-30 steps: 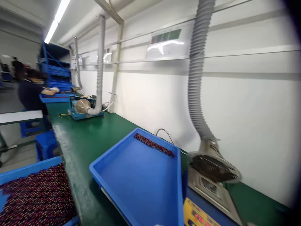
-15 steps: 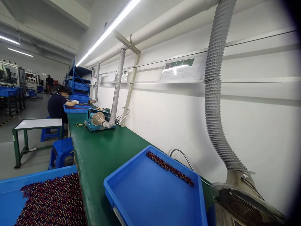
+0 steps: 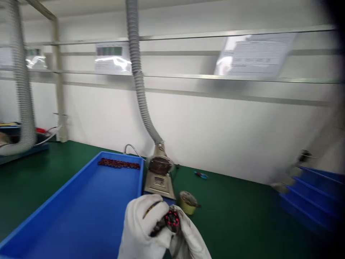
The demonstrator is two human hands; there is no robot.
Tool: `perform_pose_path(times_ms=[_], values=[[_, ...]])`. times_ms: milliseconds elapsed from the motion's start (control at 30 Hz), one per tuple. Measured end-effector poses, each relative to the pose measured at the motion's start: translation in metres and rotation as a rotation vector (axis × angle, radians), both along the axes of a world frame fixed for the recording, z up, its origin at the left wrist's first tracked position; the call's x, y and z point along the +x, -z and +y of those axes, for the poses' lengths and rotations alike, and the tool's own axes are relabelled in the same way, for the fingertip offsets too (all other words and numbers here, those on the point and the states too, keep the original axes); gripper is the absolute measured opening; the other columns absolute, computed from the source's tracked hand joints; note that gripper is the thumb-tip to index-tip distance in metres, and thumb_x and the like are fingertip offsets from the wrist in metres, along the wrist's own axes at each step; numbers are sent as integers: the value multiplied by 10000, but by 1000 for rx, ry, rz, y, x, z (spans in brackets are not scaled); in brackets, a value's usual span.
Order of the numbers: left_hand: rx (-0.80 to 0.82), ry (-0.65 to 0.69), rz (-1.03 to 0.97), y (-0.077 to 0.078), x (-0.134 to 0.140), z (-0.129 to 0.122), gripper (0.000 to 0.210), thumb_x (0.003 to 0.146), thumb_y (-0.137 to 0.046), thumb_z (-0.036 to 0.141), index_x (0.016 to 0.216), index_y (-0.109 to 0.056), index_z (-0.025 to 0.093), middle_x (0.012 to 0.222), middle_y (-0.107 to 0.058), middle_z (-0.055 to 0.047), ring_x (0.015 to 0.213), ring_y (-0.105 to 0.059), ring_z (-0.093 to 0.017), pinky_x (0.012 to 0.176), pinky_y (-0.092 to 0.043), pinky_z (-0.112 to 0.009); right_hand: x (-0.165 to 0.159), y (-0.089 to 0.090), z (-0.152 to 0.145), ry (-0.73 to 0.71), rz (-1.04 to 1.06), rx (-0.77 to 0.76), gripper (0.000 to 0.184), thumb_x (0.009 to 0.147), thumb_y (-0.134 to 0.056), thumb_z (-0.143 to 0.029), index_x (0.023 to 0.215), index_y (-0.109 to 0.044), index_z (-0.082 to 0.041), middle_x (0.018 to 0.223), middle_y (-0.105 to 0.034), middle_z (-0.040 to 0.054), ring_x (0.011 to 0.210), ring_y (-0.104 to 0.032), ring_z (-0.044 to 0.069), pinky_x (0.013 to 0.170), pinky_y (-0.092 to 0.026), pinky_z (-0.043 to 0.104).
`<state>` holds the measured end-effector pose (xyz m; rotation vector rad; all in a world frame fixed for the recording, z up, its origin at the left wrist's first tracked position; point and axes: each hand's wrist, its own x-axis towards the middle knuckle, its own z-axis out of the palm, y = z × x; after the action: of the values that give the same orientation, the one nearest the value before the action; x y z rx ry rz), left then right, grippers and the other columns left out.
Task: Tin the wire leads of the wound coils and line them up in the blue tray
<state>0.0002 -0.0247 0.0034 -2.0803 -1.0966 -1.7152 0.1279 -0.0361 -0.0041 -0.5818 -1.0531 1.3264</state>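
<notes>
Both my hands wear white gloves and meet low in the middle of the view. Between them sits a small round dark part (image 3: 172, 220) with a ring of pink-red coils on its face, resembling a motor stator. My right hand (image 3: 190, 235) pinches its right side. My left hand (image 3: 144, 228) is closed around dark pieces (image 3: 158, 226), perhaps more such parts, and a thin brownish strip shows at its fingers. Beside the hands, on the left, a blue tray (image 3: 81, 212) carries a row of dark red parts (image 3: 118, 163) along its far end.
Behind my hands stands a metal suction hood (image 3: 159, 176) on a grey corrugated hose (image 3: 140, 79). A yellowish tin (image 3: 188, 202) and blue-handled pliers (image 3: 201, 175) lie right of it on the green bench (image 3: 231, 216). Stacked blue bins (image 3: 312, 201) stand at right.
The view has swung right, from the length of the bench and a seated co-worker to the wall ahead. My gloved hands, holding parts, have come into view.
</notes>
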Motion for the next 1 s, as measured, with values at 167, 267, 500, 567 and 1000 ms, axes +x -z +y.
perform_pose_path(times_ms=[167, 267, 500, 567, 1000], values=[[56, 46, 60, -7, 33, 10, 356, 694, -593, 109, 1022, -569, 245, 1033, -619, -61, 932, -586, -216, 743, -520, -360, 33, -1, 12, 113, -23, 25, 261, 850, -507, -321, 1075, -536, -192, 1103, -561, 63, 932, -568, 184, 776, -490, 372], [73, 118, 117, -4, 43, 16, 327, 718, -619, 150, 1029, -552, 225, 1020, -632, -61, 951, -588, -199, 771, -521, -330, 47, -2, 19, 148, -20, 43, 210, 792, -577, -351, 958, -599, -225, 961, -625, 41, 875, -592, 186, 763, -491, 328], [26, 107, 235, 5, 33, 28, 249, 757, -485, 194, 982, -566, 261, 947, -696, -46, 889, -646, -229, 725, -543, -354, 59, -11, 20, 257, -456, 248, 386, 522, -674, -18, 833, -672, -249, 879, -612, 18, 794, -582, 173, 736, -466, 281], [42, 132, 267, 5, 30, 29, 261, 754, -482, 216, 992, -571, 271, 935, -706, -34, 879, -651, -227, 718, -541, -342, 58, -11, 20, 266, -503, 265, 314, 543, -675, -26, 763, -692, -248, 818, -602, 15, 757, -580, 168, 707, -465, 275], [114, 77, 402, -3, 21, 29, 216, 727, -516, 140, 937, -545, 179, 901, -696, -62, 876, -628, -207, 710, -501, -345, 36, -1, 26, 114, 191, -166, 211, 563, -777, -223, 727, -650, -185, 743, -642, 32, 721, -589, 163, 724, -469, 296]])
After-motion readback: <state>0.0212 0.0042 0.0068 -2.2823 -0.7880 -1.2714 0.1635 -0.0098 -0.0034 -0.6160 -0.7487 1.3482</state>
